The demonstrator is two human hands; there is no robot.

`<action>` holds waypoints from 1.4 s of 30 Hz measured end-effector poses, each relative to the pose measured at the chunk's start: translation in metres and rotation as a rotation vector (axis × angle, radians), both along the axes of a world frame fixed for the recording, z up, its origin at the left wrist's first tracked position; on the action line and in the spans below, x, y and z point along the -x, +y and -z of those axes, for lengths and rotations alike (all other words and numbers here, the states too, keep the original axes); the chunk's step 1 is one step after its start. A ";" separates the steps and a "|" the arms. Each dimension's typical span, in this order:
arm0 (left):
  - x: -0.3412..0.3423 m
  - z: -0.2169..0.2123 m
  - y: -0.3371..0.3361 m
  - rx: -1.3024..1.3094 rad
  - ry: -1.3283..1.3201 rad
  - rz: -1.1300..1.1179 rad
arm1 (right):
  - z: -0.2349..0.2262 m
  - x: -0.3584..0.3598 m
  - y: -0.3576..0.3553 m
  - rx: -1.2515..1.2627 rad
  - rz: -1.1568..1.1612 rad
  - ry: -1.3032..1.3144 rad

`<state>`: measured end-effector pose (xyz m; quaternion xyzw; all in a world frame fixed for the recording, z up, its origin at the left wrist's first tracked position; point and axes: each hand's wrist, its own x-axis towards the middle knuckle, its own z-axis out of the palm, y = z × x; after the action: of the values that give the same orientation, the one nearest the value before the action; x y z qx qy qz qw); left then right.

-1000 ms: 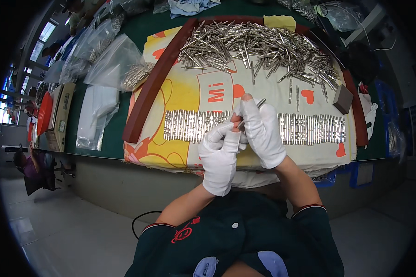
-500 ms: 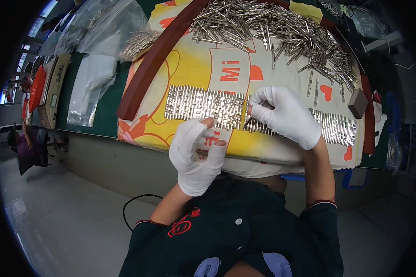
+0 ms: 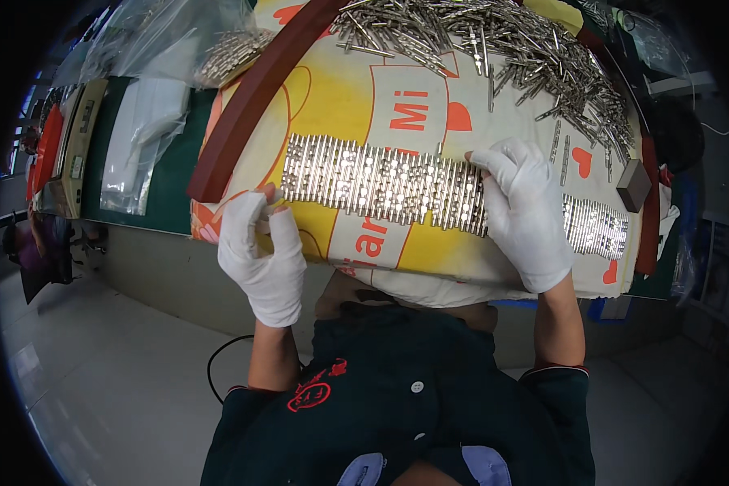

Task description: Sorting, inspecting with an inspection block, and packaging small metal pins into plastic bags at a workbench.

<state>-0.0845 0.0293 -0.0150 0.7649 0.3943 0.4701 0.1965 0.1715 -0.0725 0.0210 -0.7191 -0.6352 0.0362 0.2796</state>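
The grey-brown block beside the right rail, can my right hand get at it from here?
Likely yes: between the right hand and the grey-brown block I see only cloth and low-lying metal rods, nothing tall in the way.

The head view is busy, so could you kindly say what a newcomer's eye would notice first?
Probably the long row of shiny metal rods across the patterned cloth, with the gloved left hand by its left end and the gloved right hand over its right part. Beyond, a jumbled heap of similar rods lies toward the far side.
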 end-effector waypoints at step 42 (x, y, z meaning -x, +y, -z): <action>-0.003 -0.003 0.036 0.015 0.398 -0.029 | -0.011 0.013 -0.012 0.075 -0.262 -0.459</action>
<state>-0.0816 0.0651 -0.0117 0.8354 0.4398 0.3095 0.1136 0.1590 -0.0842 0.0320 -0.6299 -0.7679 -0.0686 0.0943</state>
